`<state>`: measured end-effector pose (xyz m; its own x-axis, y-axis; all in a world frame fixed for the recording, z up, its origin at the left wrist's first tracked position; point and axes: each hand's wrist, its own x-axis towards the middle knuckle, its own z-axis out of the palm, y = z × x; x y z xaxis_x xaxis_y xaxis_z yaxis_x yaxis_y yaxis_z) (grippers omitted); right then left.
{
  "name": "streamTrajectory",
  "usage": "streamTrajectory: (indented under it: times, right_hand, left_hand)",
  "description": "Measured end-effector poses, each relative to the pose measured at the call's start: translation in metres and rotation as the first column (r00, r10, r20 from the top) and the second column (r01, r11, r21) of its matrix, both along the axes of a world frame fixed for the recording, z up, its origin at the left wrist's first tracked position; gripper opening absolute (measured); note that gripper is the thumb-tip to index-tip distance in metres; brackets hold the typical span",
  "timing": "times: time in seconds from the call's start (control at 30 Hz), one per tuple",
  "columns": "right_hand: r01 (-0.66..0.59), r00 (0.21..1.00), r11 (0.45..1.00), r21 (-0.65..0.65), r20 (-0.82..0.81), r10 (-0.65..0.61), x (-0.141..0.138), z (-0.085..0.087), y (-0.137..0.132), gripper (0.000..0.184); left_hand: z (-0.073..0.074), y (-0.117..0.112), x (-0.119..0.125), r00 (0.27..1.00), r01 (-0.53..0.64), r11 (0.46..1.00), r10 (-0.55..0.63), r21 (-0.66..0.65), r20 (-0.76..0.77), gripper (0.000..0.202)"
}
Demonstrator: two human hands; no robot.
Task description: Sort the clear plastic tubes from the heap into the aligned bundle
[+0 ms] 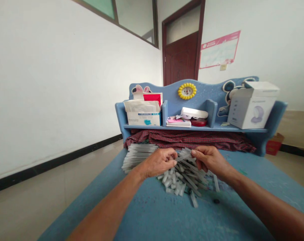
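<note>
A loose heap of several clear plastic tubes [183,182] lies on the blue desk [167,217] in front of me. My left hand [159,163] and my right hand [209,158] meet over the heap, fingers pinched closed. Between them they hold one thin clear tube [184,157], each hand gripping an end. To the left of my left hand, several more tubes lie side by side in a neat stack [138,154].
A red checked cloth [189,138] lies under the desk's blue shelf [192,127]. The shelf carries a mask box [143,117], papers, a red tin and a white carton [252,107]. A small dark bit [216,201] lies by the heap. A brown door [182,57] stands behind.
</note>
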<state>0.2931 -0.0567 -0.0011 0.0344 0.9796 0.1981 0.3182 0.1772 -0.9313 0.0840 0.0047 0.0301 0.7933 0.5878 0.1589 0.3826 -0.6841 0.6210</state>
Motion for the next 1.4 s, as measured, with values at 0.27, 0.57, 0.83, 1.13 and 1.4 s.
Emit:
streamTrajectory:
  times: [0.27, 0.57, 0.83, 1.13, 1.4]
  right_hand:
    - [-0.026, 0.999, 0.999, -0.039, -0.040, 0.024, 0.004, 0.001, -0.001, 0.040]
    - [-0.197, 0.980, 0.979, -0.053, -0.040, 0.196, 0.016, -0.003, -0.002, 0.042]
    - [-0.271, 0.962, 0.961, -0.054, -0.040, 0.269, 0.019, 0.001, -0.006, 0.041]
    - [-0.314, 0.949, 0.949, -0.033, -0.002, 0.314, 0.019, 0.007, -0.011, 0.035]
    - [-0.291, 0.955, 0.953, -0.078, 0.029, 0.294, 0.020, 0.008, -0.009, 0.032]
  left_hand:
    - [-0.005, 0.011, -0.028, 0.994, -0.082, 0.964, 0.097, -0.253, 0.047, 0.023]
    - [0.000, 0.006, -0.029, 0.993, -0.052, 0.946, 0.082, -0.321, 0.080, 0.023]
    - [0.005, 0.000, -0.029, 0.995, -0.066, 0.926, 0.090, -0.373, 0.046, 0.026]
    - [0.001, 0.007, -0.033, 0.994, 0.009, 0.886, 0.043, -0.463, 0.103, 0.029]
    - [0.001, 0.007, -0.030, 0.986, -0.053, 0.926, 0.108, -0.373, 0.126, 0.025]
